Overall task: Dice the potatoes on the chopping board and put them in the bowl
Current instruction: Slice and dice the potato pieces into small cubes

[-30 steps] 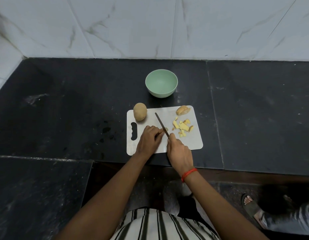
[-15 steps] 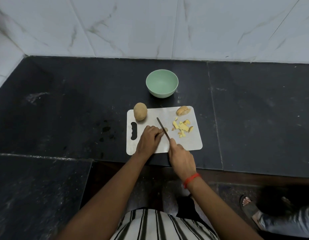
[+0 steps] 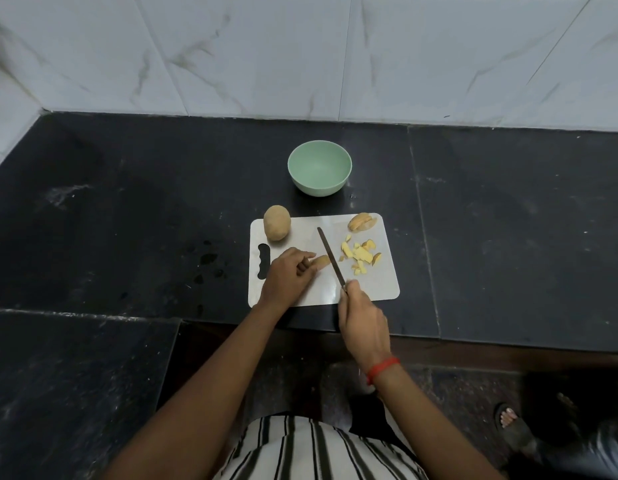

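A white chopping board (image 3: 380,285) lies on the black counter. A whole potato (image 3: 276,227) sits at its far left corner. A cut potato piece (image 3: 361,222) lies at the far right corner, and several yellow diced bits (image 3: 359,256) lie below it. My left hand (image 3: 288,277) holds a potato slice (image 3: 322,260) on the board with curled fingers. My right hand (image 3: 363,318) grips the handle of a knife (image 3: 330,256), whose blade lies just right of the slice. The green bowl (image 3: 319,172) stands beyond the board with nothing in it.
A black stone counter (image 3: 127,202) runs to a marble-tiled wall (image 3: 300,53) at the back. Dark wet spots (image 3: 209,259) mark the counter left of the board. Another person's sandalled foot (image 3: 508,420) is on the floor at the lower right.
My right hand has drawn the knife back toward me. The blade now lies to the right of the potato slice, which shows beyond my left fingertips.
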Motion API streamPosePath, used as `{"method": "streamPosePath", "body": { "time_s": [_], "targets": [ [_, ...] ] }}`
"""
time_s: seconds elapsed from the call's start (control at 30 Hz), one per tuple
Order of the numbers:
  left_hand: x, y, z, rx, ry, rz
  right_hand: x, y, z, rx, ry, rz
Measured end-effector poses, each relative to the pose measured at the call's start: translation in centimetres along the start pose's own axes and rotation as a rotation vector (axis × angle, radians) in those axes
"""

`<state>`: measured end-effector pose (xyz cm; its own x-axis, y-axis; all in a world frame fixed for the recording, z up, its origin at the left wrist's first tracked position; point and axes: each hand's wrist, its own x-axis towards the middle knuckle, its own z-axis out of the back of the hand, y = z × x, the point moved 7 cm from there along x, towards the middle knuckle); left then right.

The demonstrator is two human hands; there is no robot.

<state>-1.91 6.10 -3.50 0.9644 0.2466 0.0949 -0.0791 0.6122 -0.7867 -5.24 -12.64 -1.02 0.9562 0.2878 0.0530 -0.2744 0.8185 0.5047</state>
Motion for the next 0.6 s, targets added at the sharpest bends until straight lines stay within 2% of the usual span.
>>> {"method": "streamPosePath", "body": {
  "time_s": [0.17,0.37,0.6],
  "targets": [
    [-0.2,-0.3,-0.3,0.114,0.006,-0.088,3.3,1.6,-1.9,-0.047,0.07,0.004],
    [-0.3,-0.3,-0.3,0.067,0.022,-0.101,3.8,2.2,-2.7,-0.089,0.103,0.034],
    [-0.2,0.0,-0.6,0.074,0.001,-0.119,3.6,2.9,-2.3,-0.266,0.147,0.049]
  ]
}}
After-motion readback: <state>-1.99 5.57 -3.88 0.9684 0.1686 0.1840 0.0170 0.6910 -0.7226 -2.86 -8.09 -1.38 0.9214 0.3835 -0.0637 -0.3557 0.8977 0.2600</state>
